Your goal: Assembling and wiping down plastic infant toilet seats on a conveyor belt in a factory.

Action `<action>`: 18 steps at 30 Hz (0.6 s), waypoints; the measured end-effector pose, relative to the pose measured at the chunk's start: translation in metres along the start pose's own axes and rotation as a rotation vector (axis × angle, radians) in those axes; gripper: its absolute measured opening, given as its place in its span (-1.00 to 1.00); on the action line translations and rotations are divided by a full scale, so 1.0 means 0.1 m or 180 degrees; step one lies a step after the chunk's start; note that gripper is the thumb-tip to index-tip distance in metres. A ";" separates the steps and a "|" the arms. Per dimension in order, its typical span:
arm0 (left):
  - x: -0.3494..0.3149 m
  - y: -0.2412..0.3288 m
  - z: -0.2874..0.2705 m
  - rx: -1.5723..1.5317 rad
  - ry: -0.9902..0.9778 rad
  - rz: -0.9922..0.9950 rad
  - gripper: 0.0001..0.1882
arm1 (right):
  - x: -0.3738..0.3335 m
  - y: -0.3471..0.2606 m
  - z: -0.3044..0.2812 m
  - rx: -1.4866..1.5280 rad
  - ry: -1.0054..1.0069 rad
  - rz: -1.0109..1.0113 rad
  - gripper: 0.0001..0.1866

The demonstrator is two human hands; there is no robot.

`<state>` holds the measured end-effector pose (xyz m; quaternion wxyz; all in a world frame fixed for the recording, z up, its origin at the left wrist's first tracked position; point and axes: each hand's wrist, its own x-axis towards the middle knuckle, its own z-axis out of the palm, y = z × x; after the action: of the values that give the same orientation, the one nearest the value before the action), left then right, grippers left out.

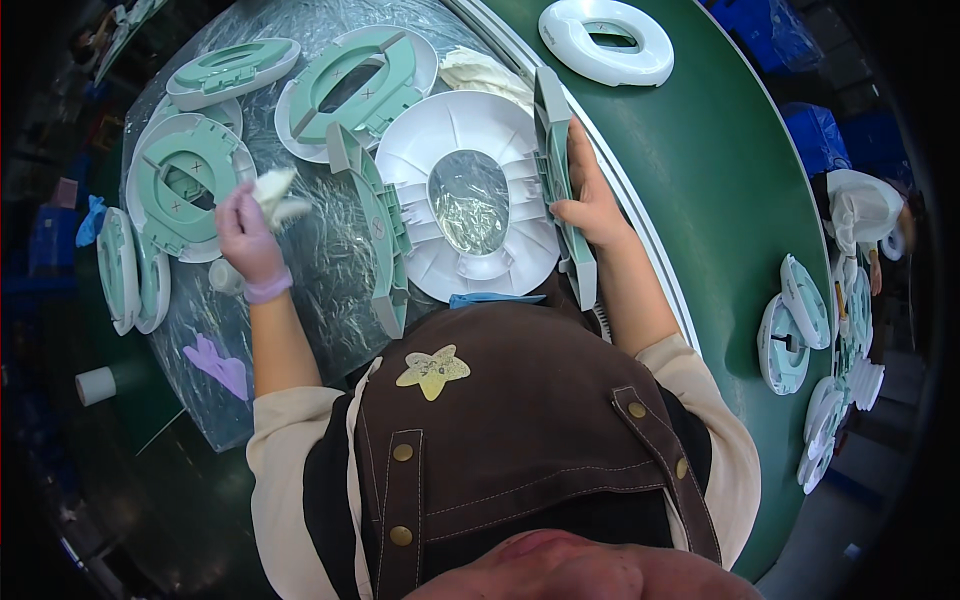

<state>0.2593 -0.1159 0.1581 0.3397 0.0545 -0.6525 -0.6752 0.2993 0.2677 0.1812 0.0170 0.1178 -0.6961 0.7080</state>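
In front of me a white oval ring seat (pixel 405 150) lies with its ribbed underside up, showing plastic film through its hole. Upright grey-green side pieces, a left one (pixel 372 225) and a right one (pixel 553 135), stand along its two sides. My right hand (pixel 592 195), bare, grips the right side piece, thumb on the inner face and fingers outside. Left of the seat, my left hand (pixel 247 235) wears a pale purple glove and pinches a crumpled white cloth (pixel 275 195) above the film. A small white round container (pixel 226 277) stands just below that hand.
Several white-and-green seats (pixel 355 85) lie at the far left of the film-covered table. A purple glove (pixel 218 365) rests nearer me. A pale rail (pixel 655 260) borders the green surface (pixel 690 150) on the right, where a white seat (pixel 606 40) sits. A person (pixel 865 205) is farther right.
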 end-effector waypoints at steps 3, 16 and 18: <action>-0.11 0.00 -0.14 0.2826 -0.0764 0.2258 -0.73 | 0.00 0.03 -0.04 0.0065 0.0055 0.0012 0.19; -0.62 0.12 0.55 -0.0837 -0.2335 -0.1740 -0.38 | -0.16 -0.16 0.02 0.0316 0.0358 -0.0131 0.06; -0.58 0.32 0.58 -0.0801 -0.2389 -0.1517 -0.36 | -0.23 -0.23 -0.08 0.0243 0.0388 -0.0230 -0.06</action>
<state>0.2855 -0.0334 0.1746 -0.0808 -0.0869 -0.6126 -0.7814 0.3247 0.2796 0.1992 0.0803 0.1000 -0.6615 0.7389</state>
